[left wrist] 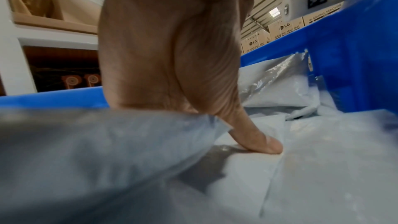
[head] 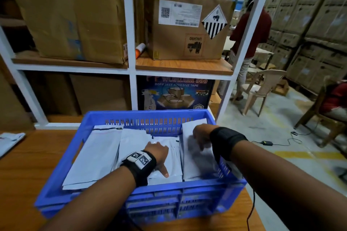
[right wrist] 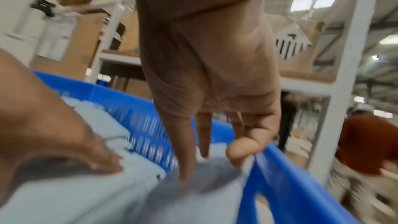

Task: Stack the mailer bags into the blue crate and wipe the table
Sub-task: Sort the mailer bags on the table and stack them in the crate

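Both hands in blue crate (head: 142, 195), pressing mailer bags (head: 93, 155)

blue crate (head: 155, 196) sitting at the table's near right edge, slotted walls | white mailer bags (head: 93, 157) lying flat inside in side-by-side stacks | rightmost bag (head: 193, 163) leaning tilted against the right wall

One blue crate (head: 131, 193), four stacks of mailer bags (head: 93, 154) inside it, one more bag (head: 9, 142) on the desk (head: 28, 174), and two hands.
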